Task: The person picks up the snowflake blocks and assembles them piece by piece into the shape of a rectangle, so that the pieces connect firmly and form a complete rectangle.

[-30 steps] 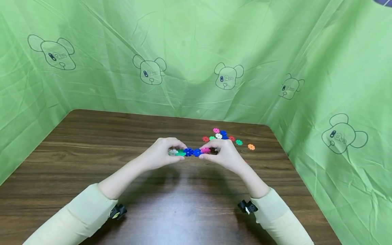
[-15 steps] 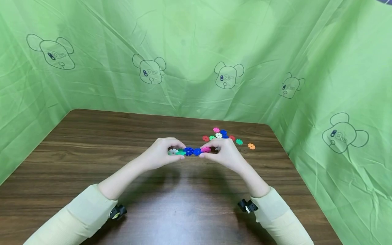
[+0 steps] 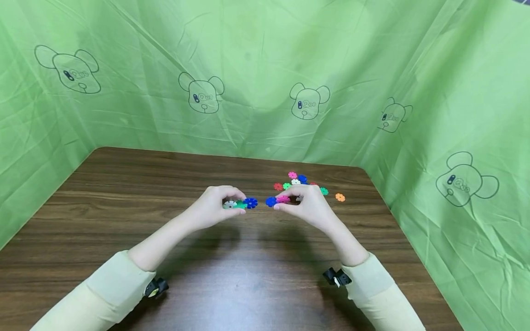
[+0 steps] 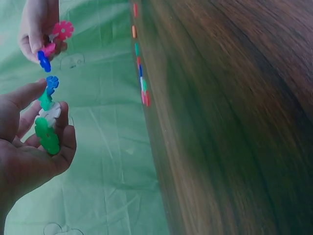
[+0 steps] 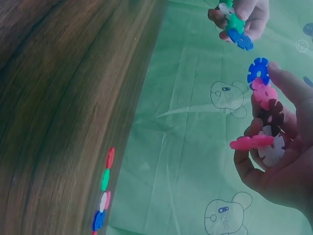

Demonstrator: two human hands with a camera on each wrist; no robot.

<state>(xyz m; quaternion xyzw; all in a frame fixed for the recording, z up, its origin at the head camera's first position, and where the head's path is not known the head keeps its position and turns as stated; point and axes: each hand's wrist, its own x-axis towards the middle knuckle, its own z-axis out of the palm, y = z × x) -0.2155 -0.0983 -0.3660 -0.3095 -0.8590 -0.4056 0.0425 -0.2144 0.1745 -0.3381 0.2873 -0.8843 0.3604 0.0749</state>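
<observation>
Pinching, with curled fingers and thumb of the left hand (image 3: 209, 209), a chain (image 4: 51, 113) of flower-notched discs: blue at the tip, then green, white, green. Gripping likewise with the right hand (image 3: 313, 207) a second chain (image 5: 273, 116): blue at the tip, then pink, dark brown, white and pink. Holding both above the table (image 3: 124, 184), toward its far edge, with blue ends face to face across a narrow gap. Angling both forearms (image 3: 163, 243) inward in pale sleeves (image 3: 120, 282), with thumbs on the side away from the far edge. Beyond the right hand, toward the far right corner: loose discs (image 3: 302, 178), with an orange disc (image 3: 340, 197) nearest the right edge.
</observation>
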